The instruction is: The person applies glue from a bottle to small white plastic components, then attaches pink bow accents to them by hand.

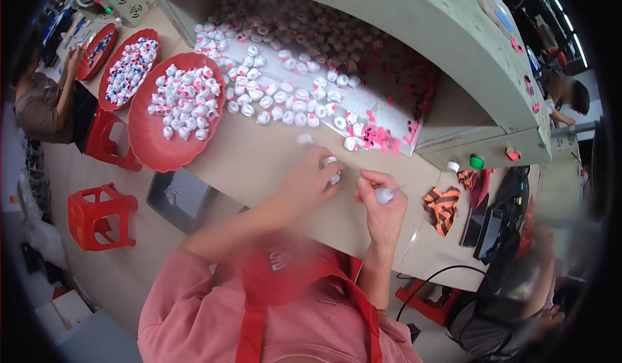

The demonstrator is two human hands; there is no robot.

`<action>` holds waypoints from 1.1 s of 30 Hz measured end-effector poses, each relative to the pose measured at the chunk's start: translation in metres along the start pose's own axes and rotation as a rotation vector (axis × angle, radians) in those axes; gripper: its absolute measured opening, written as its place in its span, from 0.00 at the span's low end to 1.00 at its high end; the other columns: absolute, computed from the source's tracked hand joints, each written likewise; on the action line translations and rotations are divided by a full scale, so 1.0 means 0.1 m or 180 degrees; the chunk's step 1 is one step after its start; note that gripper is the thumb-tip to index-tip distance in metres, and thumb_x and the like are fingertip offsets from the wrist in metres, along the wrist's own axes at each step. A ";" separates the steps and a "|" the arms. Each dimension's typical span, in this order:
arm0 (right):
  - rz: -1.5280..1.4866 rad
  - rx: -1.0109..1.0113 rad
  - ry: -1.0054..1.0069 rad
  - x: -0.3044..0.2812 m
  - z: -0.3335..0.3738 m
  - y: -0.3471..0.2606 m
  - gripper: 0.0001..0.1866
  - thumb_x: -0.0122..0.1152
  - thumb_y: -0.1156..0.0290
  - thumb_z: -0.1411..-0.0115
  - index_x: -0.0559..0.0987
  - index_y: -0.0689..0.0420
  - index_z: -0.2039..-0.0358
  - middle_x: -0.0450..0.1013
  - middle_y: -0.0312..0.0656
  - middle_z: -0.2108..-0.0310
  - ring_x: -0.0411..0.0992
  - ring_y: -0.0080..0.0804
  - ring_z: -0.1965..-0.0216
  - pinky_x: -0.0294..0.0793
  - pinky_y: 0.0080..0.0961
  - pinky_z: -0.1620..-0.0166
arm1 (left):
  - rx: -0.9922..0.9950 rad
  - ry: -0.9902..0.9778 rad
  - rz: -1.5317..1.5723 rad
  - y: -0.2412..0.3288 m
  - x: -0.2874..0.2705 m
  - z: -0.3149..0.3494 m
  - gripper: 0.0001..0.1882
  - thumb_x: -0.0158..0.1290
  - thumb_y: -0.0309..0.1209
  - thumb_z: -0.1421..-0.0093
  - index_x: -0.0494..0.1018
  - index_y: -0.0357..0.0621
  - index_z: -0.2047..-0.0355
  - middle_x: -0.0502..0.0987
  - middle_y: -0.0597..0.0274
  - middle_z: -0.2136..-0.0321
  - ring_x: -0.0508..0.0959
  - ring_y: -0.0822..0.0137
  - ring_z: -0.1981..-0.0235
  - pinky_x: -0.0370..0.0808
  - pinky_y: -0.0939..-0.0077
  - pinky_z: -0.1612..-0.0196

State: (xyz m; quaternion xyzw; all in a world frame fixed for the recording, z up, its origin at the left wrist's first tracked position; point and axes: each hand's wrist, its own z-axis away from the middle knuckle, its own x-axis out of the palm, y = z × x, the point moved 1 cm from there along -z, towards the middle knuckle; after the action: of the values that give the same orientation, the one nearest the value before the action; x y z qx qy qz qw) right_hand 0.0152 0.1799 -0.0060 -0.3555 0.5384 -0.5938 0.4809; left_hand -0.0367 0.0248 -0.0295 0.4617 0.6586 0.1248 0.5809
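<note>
My left hand is over the table with its fingers closed on a small white rounded piece. Just to its right, my right hand is closed round a small whitish translucent bottle, which seems to have a thin needle-like tip. The two hands are close but apart. Another white piece lies on the table beyond my left hand. Past it, many white rounded pieces with pink parts are spread on a white sheet under a hood. Small pink pieces are heaped at the sheet's right end.
A pale green machine hood arches over the far side. At left are a red scalloped tray of white pieces, further red trays and a red stool. An orange-and-black cloth lies at right. Other people work at both sides.
</note>
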 end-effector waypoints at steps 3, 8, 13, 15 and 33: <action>0.0004 -0.0007 0.0140 -0.01 -0.04 -0.01 0.09 0.58 0.78 0.49 0.74 0.66 0.66 0.69 0.36 0.77 0.68 0.19 0.77 0.69 0.15 0.72 | 0.0031 -0.0294 -0.0073 -0.06 0.04 0.01 0.18 0.57 0.22 0.58 0.71 0.43 0.62 0.64 0.55 0.59 0.73 0.61 0.70 0.73 0.71 0.68; -0.0128 -0.0004 0.0191 -0.02 0.02 0.02 0.14 0.60 0.78 0.51 0.71 0.60 0.62 0.69 0.32 0.73 0.65 0.15 0.73 0.66 0.12 0.70 | 0.0180 -0.0534 0.0277 -0.38 -0.11 -0.11 0.21 0.52 0.18 0.52 0.69 0.42 0.54 0.71 0.55 0.64 0.75 0.63 0.70 0.74 0.74 0.68; -0.0143 -0.0069 -0.0130 0.15 -0.01 0.23 0.20 0.57 0.81 0.51 0.65 0.57 0.57 0.67 0.35 0.69 0.68 0.20 0.68 0.67 0.15 0.64 | -0.1611 -0.0212 0.3695 -0.13 -0.28 -0.08 0.20 0.47 0.20 0.45 0.64 0.38 0.50 0.73 0.53 0.62 0.76 0.65 0.67 0.75 0.78 0.65; -0.0681 0.0061 -0.0199 0.27 -0.03 0.14 0.20 0.57 0.82 0.51 0.65 0.59 0.57 0.69 0.37 0.67 0.70 0.23 0.64 0.69 0.18 0.61 | -0.1888 -0.0275 0.4616 -0.05 -0.31 -0.05 0.20 0.46 0.21 0.43 0.62 0.37 0.49 0.72 0.52 0.60 0.76 0.65 0.66 0.75 0.79 0.64; -0.1299 -0.0560 0.0139 0.17 0.18 -0.36 0.17 0.58 0.71 0.50 0.68 0.64 0.61 0.71 0.47 0.73 0.66 0.25 0.79 0.65 0.19 0.74 | -0.1653 -0.0495 0.5805 -0.09 -0.42 -0.10 0.14 0.45 0.24 0.41 0.67 0.37 0.54 0.73 0.59 0.74 0.76 0.67 0.74 0.75 0.80 0.67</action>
State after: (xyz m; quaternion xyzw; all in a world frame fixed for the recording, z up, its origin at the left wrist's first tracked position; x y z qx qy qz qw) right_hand 0.0204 0.1566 0.0310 -0.4847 0.5153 -0.6370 0.3061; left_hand -0.0542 -0.0082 -0.0054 0.6613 -0.0442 0.6415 0.3864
